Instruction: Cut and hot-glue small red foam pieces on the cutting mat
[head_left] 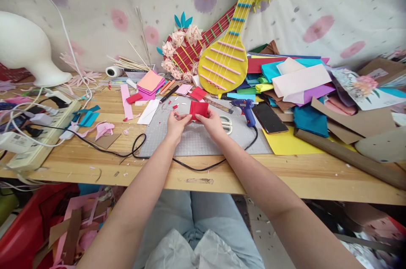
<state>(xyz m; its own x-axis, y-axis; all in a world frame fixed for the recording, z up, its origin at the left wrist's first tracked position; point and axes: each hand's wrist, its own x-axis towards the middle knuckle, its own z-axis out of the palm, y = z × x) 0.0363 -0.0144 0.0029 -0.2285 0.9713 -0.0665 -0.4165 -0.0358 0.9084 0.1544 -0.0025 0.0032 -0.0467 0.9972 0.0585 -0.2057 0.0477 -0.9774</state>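
Note:
My left hand [176, 124] and my right hand [212, 123] both pinch a small red felt piece [198, 109] just above a grey cutting mat [196, 140] on the wooden table [95, 163]. The left fingers grip its lower left edge, the right fingers its lower right corner. White-handled scissors [226, 124] lie on the mat right behind my right hand. A blue glue gun [245, 109] stands further right, its black cord looping along the table's front edge.
A yellow felt guitar [226, 59] and a red one lean on the back wall. A felt sheet pile [294, 83], a phone [269, 117] and cardboard fill the right side. A power strip [41, 133] with cables sits left. Sticky notes [150, 83] lie behind the mat.

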